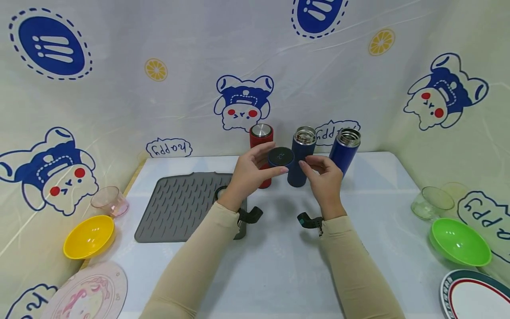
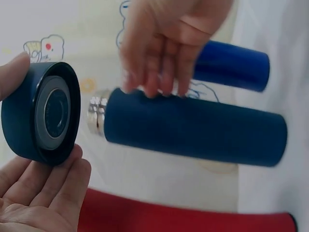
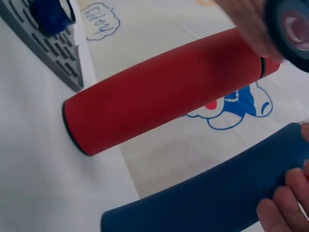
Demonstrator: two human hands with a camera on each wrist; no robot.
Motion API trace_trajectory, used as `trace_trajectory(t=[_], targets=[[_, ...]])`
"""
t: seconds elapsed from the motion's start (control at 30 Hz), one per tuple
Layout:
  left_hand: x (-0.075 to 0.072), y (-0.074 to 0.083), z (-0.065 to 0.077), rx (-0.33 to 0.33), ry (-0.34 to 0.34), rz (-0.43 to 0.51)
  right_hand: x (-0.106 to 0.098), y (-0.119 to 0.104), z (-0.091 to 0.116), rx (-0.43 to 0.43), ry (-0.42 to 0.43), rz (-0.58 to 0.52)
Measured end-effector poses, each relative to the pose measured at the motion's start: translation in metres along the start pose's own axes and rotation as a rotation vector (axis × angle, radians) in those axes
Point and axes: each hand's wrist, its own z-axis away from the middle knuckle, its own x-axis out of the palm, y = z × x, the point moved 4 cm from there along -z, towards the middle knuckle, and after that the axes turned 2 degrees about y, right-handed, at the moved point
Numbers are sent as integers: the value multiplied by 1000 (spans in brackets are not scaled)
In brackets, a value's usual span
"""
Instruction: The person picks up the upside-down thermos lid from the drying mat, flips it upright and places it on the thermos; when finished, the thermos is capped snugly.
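My left hand (image 1: 249, 173) pinches a dark blue flask lid (image 1: 281, 156) between thumb and fingers. Its hollow underside, with a pale inner ring, faces the neck of the dark blue vacuum flask (image 2: 193, 128) in the left wrist view; lid and neck are apart. That flask stands uncapped, its steel mouth showing. Beside its upper part is my right hand (image 1: 327, 184), fingers loosely bent and holding nothing; whether they touch the flask I cannot tell. A red flask (image 3: 164, 92) with its steel-topped lid on stands to the left. To the right is a brighter blue flask (image 1: 345, 150), uncapped.
A grey ridged mat (image 1: 179, 208) lies at left, with a blue lid (image 3: 52, 17) on it, partly hidden by my left arm in the head view. A pink glass (image 1: 110, 201), yellow bowl (image 1: 89, 237) and pink plate (image 1: 89, 292) line the left; a green glass (image 1: 432, 204), green bowl (image 1: 460, 241) and white plate (image 1: 480, 294) the right.
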Motion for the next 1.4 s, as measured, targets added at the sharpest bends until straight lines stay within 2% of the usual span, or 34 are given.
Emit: trace_trajectory(t=[0.13, 0.23, 0.4, 0.5, 0.63, 0.83, 1.1, 1.27, 1.4], targets=[[9, 10, -11, 60, -3, 33, 0, 14, -1, -7, 61, 43], [16, 13, -22, 106, 7, 48, 2, 20, 0, 1, 72, 112], [28, 2, -45, 150, 31, 42, 7, 30, 2, 120, 19, 225], [37, -2, -60, 167, 9, 16, 10, 40, 3, 187, -32, 250], [50, 1, -76, 170, -30, -54, 14, 52, 4, 195, -60, 250], [60, 0, -91, 132, -46, -140, 15, 61, 3, 186, -54, 251], [67, -12, -105, 41, -78, -237, 20, 69, 1, 208, -71, 238], [66, -18, -106, -31, -78, -224, 23, 71, 1, 199, -82, 234], [62, -21, -106, -54, -64, -186, 24, 71, 0, 184, -75, 226]])
